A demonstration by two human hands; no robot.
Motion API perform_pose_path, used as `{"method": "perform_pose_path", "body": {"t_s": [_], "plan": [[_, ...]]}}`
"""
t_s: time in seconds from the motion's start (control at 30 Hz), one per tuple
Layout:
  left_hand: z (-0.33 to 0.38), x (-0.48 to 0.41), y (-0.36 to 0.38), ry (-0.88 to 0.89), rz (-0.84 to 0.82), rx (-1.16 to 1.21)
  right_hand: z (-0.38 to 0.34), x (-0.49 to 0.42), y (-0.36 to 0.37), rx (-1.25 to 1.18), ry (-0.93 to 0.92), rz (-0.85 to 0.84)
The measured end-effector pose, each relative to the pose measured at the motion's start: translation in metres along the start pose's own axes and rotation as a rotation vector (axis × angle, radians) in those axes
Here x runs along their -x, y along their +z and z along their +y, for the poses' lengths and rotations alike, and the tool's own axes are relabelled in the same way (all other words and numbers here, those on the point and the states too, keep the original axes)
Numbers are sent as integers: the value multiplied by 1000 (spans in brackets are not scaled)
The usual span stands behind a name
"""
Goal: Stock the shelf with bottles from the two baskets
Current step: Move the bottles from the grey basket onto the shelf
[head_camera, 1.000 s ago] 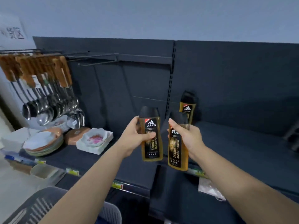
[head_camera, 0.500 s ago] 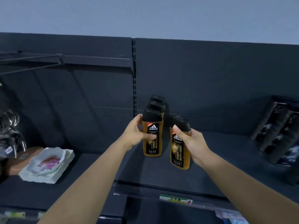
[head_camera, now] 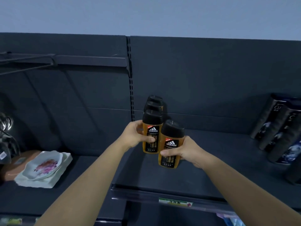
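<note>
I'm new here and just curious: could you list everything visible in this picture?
Amber plastic bottles with black caps, shelved: two, one behind the other, at the shelf back.
Left-held amber bottle: one, in front of that row.
Right-held amber bottle: one, just right of it.
Dark blue-black bottles: at least three, leaning, right end of the shelf.
White floral dishes: stacked, count unclear, left shelf.
Dark grey metal shelf: one, under the bottles.
Green price label: one, shelf front edge.
Left hand: grips the left-held amber bottle.
Right hand: grips the right-held amber bottle.
</note>
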State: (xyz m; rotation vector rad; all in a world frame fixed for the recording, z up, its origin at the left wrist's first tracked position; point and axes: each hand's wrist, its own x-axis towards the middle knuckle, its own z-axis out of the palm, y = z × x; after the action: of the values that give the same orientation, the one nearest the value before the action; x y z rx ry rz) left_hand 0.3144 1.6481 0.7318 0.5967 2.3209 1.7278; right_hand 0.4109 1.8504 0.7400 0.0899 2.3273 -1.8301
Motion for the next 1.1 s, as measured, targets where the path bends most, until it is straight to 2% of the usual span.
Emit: {"method": "perform_pose_path", "body": {"t_s": [0.1, 0.2, 0.23, 0.33, 0.4, 0.57, 0.9, 1.1], "plan": [[-3, 10, -3, -40, 27, -80, -5, -3, 12, 21, -4, -34], [-6, 24, -19, -43, 143, -273, -9, -11, 28, 43, -5, -37], [-7, 29, -25, -44, 136, -282, -10, -14, 34, 44, -8, -35], [-7, 46, -31, -49, -72, -283, -13, -22, 50, 44, -33, -41], [-12, 51, -25, -59, -138, -292, -15, -25, 56, 50, -47, -38], [-28, 52, -6, -65, -105, -218, -16, -26, 56, 45, -50, -54], [-24, 52, 6, -57, -77, -294, -12, -21, 47, 53, 17, -96], [-20, 54, 8, -34, -71, -356, 2, -6, 46, 60, -3, 32]]}}
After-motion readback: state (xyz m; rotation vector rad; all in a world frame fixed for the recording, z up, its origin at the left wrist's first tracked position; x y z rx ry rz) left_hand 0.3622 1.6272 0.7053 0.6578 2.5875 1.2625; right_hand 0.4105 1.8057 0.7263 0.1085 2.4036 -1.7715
